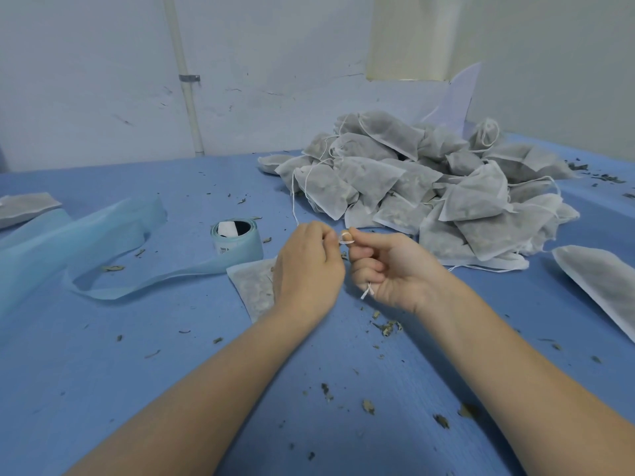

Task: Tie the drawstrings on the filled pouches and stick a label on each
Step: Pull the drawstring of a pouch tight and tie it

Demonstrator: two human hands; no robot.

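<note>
Both hands (309, 266) (388, 269) pinch the drawstring (344, 239); pouch (254, 290) lies below the grip.

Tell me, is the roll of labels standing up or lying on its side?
Standing up. The label roll sits on end on the blue table; its round hole faces upward, and a loose strip trails off to the left.

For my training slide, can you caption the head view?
Both hands, left and right, tie a drawstring over a pouch, label roll beside.

Pouch pile (422, 187) blocking far right.
</note>
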